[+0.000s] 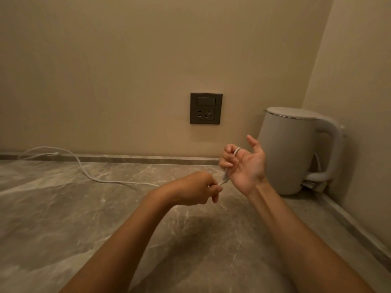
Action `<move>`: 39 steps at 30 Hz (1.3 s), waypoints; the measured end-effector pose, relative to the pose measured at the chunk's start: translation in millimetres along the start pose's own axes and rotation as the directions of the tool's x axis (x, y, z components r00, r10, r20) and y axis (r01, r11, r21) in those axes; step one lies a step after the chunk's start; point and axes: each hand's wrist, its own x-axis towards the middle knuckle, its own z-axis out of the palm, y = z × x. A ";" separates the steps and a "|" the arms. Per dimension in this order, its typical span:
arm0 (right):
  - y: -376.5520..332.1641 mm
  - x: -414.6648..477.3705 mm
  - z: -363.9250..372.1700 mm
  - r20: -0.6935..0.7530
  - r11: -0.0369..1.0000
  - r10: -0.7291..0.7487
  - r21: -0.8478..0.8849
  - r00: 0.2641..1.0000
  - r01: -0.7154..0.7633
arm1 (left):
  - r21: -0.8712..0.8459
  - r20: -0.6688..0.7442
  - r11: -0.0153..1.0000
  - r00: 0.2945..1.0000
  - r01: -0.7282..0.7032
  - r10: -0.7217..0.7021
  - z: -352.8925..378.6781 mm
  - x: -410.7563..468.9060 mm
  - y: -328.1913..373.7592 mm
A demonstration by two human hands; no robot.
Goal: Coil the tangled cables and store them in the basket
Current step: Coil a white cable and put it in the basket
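Counter (84, 218): one kettle (292, 153); left hand (196, 190), right hand (245, 166) hold one cable (88, 176)

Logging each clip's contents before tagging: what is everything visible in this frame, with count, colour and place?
cable: 1, white, trails over the countertop from the far left by the wall to the hands
wall socket: 1, dark grey, on the wall, centre
kettle: 1, off-white, right corner of the countertop
countertop: 1, grey marble, lower frame
wall: beige, behind and at right
left hand: 1, centre, pinches the cable
right hand: 1, palm up before the kettle, cable looped over its curled fingers
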 end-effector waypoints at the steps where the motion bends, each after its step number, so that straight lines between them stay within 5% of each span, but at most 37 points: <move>1: 2.8 1.2 0.2 0.008 0.996 0.020 -0.083 1.000 -0.020 | 0.019 -0.032 1.000 0.999 -0.009 0.010 -2.1 -0.4 -0.4; 7: 9.4 4.3 4.4 0.012 0.821 0.150 -0.559 0.989 -0.118 | 0.091 -0.128 0.995 0.990 -0.046 0.057 -17.5 -7.0 -7.0; 15: 19.5 3.1 9.2 -0.028 0.456 0.290 -0.875 0.957 -0.164 | 0.028 -0.319 0.993 0.940 -0.117 0.120 -39.0 -18.5 -15.9; 18: 16.7 1.9 13.3 -0.021 0.418 0.351 -0.891 0.936 -0.177 | -0.030 -0.423 0.989 0.898 -0.145 0.118 -40.2 -17.5 -15.8; 26: 7.1 -6.9 22.1 0.304 0.753 0.591 -0.540 0.748 -0.375 | -0.043 -0.677 0.990 0.733 -0.132 0.068 -27.5 -4.2 -22.8; 30: 8.1 -4.7 15.6 0.445 0.861 0.508 -0.293 0.738 -0.416 | -0.086 -0.626 0.986 0.778 -0.140 0.056 -8.3 3.6 -29.5; 34: 9.6 -3.6 12.8 0.463 0.898 0.360 0.065 0.810 -0.436 | -0.174 -0.455 0.979 0.890 -0.103 0.013 8.3 9.7 -30.9; 39: 6.6 -4.1 12.8 0.141 0.937 0.151 0.295 0.979 -0.187 | -0.210 -0.060 0.976 0.995 0.064 -0.078 8.4 5.7 -19.5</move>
